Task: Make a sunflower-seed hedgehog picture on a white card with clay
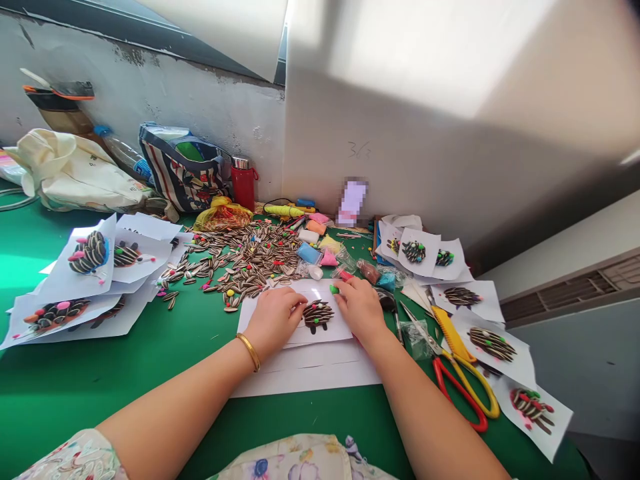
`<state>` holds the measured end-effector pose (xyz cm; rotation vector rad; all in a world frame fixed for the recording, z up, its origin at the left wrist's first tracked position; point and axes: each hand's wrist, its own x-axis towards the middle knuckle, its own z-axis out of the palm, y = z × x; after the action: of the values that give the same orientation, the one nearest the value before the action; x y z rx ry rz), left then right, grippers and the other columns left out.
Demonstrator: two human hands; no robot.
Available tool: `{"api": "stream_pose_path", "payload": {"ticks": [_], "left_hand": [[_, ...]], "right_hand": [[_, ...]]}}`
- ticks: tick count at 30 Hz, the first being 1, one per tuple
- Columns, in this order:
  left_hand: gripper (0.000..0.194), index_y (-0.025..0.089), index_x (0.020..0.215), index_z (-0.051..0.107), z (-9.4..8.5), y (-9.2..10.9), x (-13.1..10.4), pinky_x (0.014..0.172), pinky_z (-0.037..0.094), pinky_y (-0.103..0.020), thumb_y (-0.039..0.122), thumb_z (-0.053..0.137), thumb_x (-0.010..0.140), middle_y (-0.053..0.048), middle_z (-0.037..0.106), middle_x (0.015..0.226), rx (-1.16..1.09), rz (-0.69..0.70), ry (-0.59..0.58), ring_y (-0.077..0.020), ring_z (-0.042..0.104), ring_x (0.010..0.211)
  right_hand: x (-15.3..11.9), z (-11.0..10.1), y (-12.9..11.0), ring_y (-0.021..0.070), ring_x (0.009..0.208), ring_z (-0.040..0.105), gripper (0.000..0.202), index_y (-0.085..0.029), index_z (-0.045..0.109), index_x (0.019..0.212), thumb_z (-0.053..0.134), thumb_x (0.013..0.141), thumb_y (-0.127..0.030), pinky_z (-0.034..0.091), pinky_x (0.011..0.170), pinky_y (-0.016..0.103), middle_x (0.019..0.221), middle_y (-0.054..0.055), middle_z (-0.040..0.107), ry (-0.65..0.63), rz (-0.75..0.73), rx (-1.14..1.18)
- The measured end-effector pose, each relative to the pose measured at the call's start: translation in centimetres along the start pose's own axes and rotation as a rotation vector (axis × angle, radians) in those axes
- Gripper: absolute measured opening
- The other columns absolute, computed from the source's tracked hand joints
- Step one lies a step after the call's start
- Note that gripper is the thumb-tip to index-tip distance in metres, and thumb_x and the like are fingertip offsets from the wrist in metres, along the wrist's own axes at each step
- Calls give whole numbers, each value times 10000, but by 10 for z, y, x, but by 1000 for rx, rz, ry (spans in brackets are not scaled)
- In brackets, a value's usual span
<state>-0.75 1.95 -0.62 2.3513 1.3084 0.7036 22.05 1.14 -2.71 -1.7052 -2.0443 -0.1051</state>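
A white sheet (295, 335) lies in front of me, on top of more paper, bearing a small hedgehog figure (319, 313) of striped sunflower seeds with coloured dots and dark feet. My left hand (277, 317) rests on the sheet at the figure's left, fingers closed together near its edge; whatever they may hold is too small to make out. On the other side, my right hand (361, 307) pinches a bit of green clay (335, 289) between thumb and finger, just right of the figure.
Loose sunflower seeds (265, 257) spread behind the sheet, beside clay packets (309, 253). Scissors (457, 367) and a yellow cutter (453, 333) lie at the right. Papers with seed figures lie left (90, 283) and right (500, 353). A red bottle (243, 187) and bags (183, 170) stand behind.
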Motion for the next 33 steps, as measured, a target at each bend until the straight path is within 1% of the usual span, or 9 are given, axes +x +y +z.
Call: {"api": "stream_pose_path", "payload": {"ticks": [4, 7, 9, 12, 14, 17, 22, 27, 33], "left_hand": [[190, 218, 944, 739, -3, 2, 1, 830, 454, -360, 216, 551, 914, -51, 722, 932, -24, -26, 7, -219, 649, 906], [176, 214, 970, 722, -5, 4, 0, 843, 455, -366, 297, 571, 931, -58, 712, 972, -97, -20, 54, -225, 637, 929], [200, 219, 1021, 703, -6, 5, -1, 834, 458, -361, 355, 589, 930, -58, 703, 980, -168, 9, 83, -223, 630, 932], [216, 236, 1085, 678, -5, 7, -3, 817, 458, -350, 360, 603, 925, -48, 697, 954, -253, 66, 93, -213, 624, 914], [163, 234, 1025, 683, -5, 8, -4, 811, 451, -346, 334, 613, 918, -39, 697, 923, -282, 85, 96, -207, 620, 895], [104, 213, 856, 662, -5, 9, -3, 772, 439, -329, 296, 623, 906, -23, 683, 850, -298, 80, 101, -191, 603, 830], [189, 204, 793, 612, -7, 8, -3, 730, 415, -318, 320, 571, 937, -20, 647, 796, -267, 89, 89, -185, 573, 781], [228, 200, 867, 607, -5, 7, -5, 763, 402, -339, 389, 525, 965, -42, 649, 863, -141, 183, 57, -213, 563, 849], [226, 193, 828, 589, -3, 8, -7, 740, 384, -334, 299, 470, 988, -43, 619, 826, -37, 248, 28, -207, 535, 816]], "right_hand": [[0, -8, -2, 259, 951, 569, 162, -237, 683, 1022, 595, 895, -191, 444, 828, 406, 1004, 76, 693, 11, 6, 58], [-2, -18, -11, 252, 998, 599, 176, -228, 656, 1068, 565, 919, -200, 450, 884, 414, 1052, 70, 704, 42, -62, 250], [-5, -23, -19, 233, 990, 611, 188, -237, 636, 1102, 553, 934, -226, 465, 882, 395, 1050, 63, 700, 44, -126, 391], [-10, -27, -32, 224, 973, 613, 191, -244, 624, 1113, 560, 933, -232, 476, 876, 391, 1028, 56, 694, 26, -167, 485], [-13, -29, -38, 224, 972, 614, 179, -244, 630, 1094, 557, 933, -217, 476, 880, 396, 1026, 57, 694, 7, -196, 512], [-14, -30, -44, 223, 967, 614, 198, -247, 630, 1099, 534, 936, -187, 480, 870, 396, 1032, 60, 696, -28, -233, 544], [-16, -31, -48, 218, 949, 607, 207, -242, 619, 1110, 570, 913, -203, 484, 842, 375, 1020, 54, 694, -60, -228, 585], [-17, -32, -51, 213, 880, 613, 171, -238, 631, 1071, 564, 914, -223, 477, 794, 359, 949, 48, 699, -51, -182, 572], [-17, -32, -54, 206, 868, 623, 196, -238, 656, 1027, 561, 871, -165, 474, 791, 347, 936, 36, 710, -50, -194, 552]]}}
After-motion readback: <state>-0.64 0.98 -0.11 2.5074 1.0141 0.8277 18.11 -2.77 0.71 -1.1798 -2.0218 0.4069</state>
